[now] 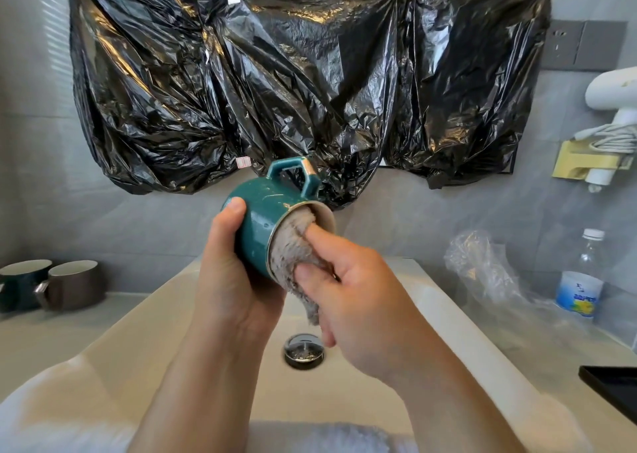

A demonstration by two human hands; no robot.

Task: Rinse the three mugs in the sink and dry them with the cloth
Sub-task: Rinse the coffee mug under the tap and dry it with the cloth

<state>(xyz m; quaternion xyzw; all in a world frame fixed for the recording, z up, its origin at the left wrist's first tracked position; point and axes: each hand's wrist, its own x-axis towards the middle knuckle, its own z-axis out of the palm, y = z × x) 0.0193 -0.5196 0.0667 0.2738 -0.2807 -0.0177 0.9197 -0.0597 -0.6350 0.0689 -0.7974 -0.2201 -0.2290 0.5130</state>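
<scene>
meanwhile left hand grips teal mug; right hand presses cloth inside.

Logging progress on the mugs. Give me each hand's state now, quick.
Left hand: closed around the teal mug, held tipped on its side over the sink.
Right hand: closed on the cloth, pushing it into the mug.

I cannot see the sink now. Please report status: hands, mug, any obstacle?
Left hand grips teal mug. Right hand presses cloth inside it. Nothing in the way.
</scene>
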